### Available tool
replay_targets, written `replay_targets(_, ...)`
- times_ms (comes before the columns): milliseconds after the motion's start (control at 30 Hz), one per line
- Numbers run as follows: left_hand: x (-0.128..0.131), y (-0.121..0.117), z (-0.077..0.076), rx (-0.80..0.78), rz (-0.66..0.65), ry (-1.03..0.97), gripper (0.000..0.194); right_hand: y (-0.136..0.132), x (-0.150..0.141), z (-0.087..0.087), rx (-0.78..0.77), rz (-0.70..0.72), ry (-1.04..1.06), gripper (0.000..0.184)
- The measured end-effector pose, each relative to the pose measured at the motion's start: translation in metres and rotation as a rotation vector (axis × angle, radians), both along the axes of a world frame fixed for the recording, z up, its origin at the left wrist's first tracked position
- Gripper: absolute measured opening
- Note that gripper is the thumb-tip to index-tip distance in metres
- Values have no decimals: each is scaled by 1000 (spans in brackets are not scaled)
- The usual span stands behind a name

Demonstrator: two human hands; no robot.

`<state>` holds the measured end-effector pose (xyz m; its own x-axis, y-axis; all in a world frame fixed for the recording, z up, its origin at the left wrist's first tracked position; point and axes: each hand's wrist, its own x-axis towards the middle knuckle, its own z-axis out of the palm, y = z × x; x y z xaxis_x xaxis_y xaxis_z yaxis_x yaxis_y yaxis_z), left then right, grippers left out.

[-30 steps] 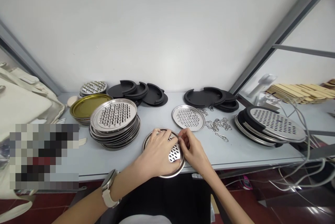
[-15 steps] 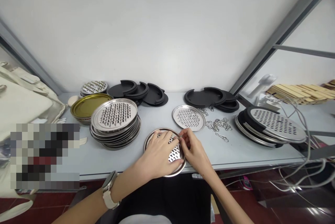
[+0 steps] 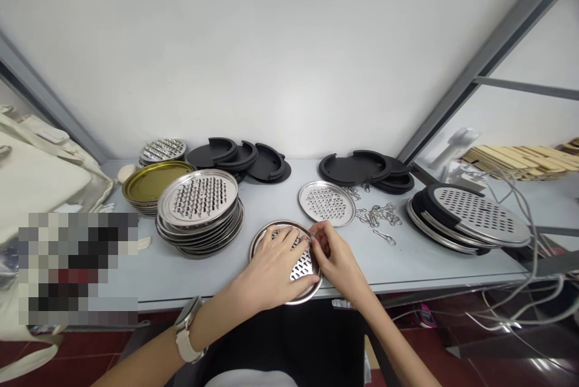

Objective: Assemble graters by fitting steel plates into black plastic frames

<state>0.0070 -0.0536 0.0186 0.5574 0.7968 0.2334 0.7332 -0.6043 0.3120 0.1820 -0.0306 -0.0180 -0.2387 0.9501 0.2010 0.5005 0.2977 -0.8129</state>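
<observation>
A round metal grater plate (image 3: 301, 267) rests at the table's front edge, its near rim slightly past the edge. Spread flat over its left and middle part is my left hand (image 3: 277, 266), open, thumb towards the near right rim. My right hand (image 3: 333, 255) is closed in a pinch at the far right rim of that plate; whatever is between its fingertips is hidden or too small to make out. Just beyond lies another round grater plate (image 3: 328, 203). Several wire clips (image 3: 380, 216) are scattered to its right.
At left stand a stack of grater plates (image 3: 199, 197) and gold-coloured lids (image 3: 156, 179). Black round holders (image 3: 266, 164) and more black holders (image 3: 355, 167) lie along the wall. At right are graters with black holders (image 3: 479, 212), white cables (image 3: 534, 242) and wooden strips (image 3: 520, 161).
Almost nothing differs. Both hands stay in the same place on the grater plate, with only a tiny shift of the right fingertips and of the camera.
</observation>
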Motion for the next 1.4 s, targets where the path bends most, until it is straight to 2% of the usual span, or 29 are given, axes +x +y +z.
replay_targets(133, -1, 0, 0, -2, 6, -13, 41, -2, 4, 9, -28, 85, -8, 18)
replay_targets(267, 0, 0, -1, -8, 12, -32, 41, -4, 6, 13, -42, 101, -33, 25)
replay_targets(767, -3, 0, 0, -16, -12, 13, 47, -2, 5, 13, -74, 85, -43, 24)
replay_targets(967, -6, 1, 4, -46, -41, -43, 47, -2, 2, 14, -76, 75, -66, 25)
replay_targets(1133, -16, 1, 0, -57, -81, -40, 58, -2, 2, 16, -96, 81, -68, 27)
replay_targets(1400, -16, 4, 1, -73, -99, -38, 64, 0, 2, 14, -98, 74, -53, 28)
